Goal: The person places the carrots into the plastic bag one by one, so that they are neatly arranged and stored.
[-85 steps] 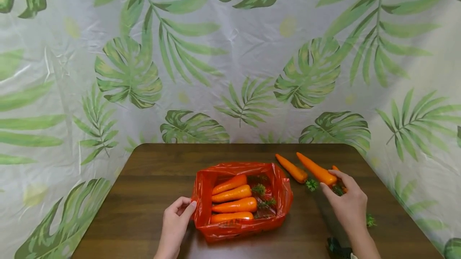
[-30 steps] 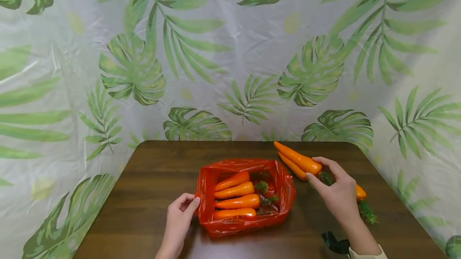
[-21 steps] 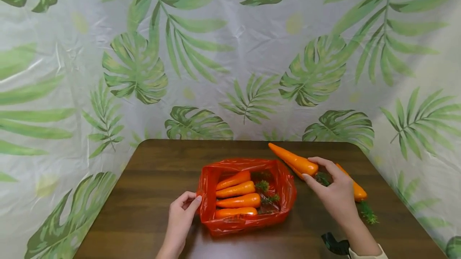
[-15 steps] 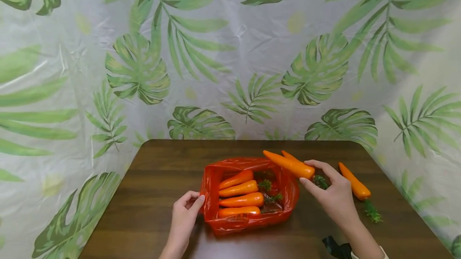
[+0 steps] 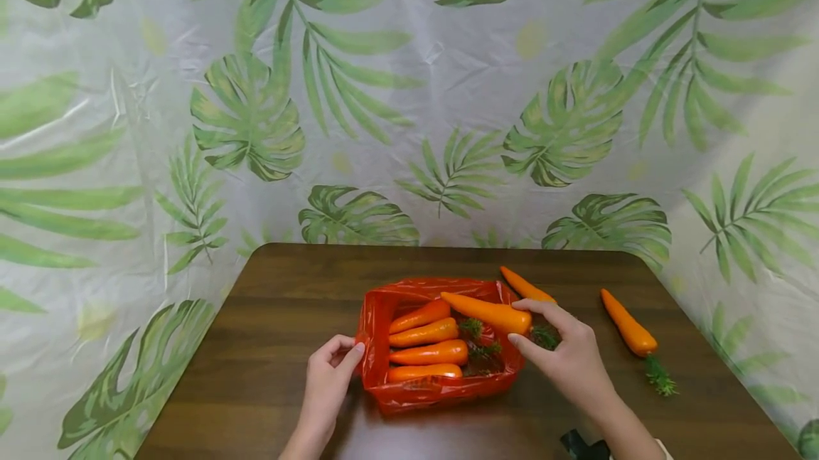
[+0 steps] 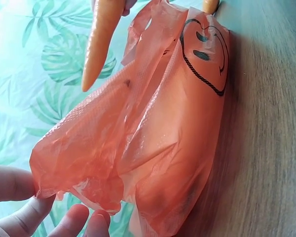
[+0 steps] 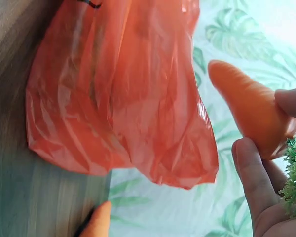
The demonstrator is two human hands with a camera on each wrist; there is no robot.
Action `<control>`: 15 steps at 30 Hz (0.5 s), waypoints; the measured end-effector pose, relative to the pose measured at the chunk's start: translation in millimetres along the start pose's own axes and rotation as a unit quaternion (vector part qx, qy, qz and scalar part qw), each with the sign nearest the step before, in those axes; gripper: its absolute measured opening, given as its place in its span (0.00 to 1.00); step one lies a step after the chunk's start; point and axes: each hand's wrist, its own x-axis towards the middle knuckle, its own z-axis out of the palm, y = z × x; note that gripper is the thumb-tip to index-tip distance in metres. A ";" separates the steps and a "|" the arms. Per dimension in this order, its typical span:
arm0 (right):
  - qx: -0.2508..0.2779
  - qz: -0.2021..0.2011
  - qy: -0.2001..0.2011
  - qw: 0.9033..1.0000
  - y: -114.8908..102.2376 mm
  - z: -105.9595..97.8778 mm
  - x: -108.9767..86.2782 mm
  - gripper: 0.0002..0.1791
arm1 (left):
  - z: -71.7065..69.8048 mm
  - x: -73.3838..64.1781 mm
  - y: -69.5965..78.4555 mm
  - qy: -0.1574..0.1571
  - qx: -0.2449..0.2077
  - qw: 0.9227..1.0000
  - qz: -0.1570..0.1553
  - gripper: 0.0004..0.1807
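Observation:
A red plastic bag (image 5: 441, 396) stands with its mouth wide on the table; several orange carrots (image 5: 429, 353) with green tops lie side by side in it. My left hand (image 5: 328, 383) pinches the bag's left rim between thumb and fingers. Over the right part of the mouth my right hand (image 5: 569, 355) holds another carrot (image 5: 488, 312) by its thick end, tip to the left. The right wrist view shows this carrot (image 7: 251, 106) beside the bag's wall (image 7: 138, 89), fingers and thumb on opposite sides. In the left wrist view its tip (image 6: 96, 59) points down above the bag (image 6: 172, 128).
Behind the right hand a carrot (image 5: 525, 284) lies partly hidden. Farther right rests one more carrot (image 5: 630, 325) with a leafy top. A black strap-like object (image 5: 584, 446) is near the right wrist. A leaf-patterned sheet (image 5: 448, 90) hangs behind the brown table (image 5: 269, 318).
My right hand has lifted the carrot from the right side and carried it left, over the bag. My left hand has kept its pinch on the rim.

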 end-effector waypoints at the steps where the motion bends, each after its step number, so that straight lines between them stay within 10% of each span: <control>1: 0.003 -0.002 -0.005 1.000 2.9 1.8 -0.1 0.26 | 0.0 0.2 -0.1 0.000 0.000 1.000 0.000 0.09; 15: 0.011 -0.048 -0.109 0.993 3.6 18.1 5.0 0.24 | -0.2 0.4 1.6 0.005 -0.006 1.000 0.005 0.07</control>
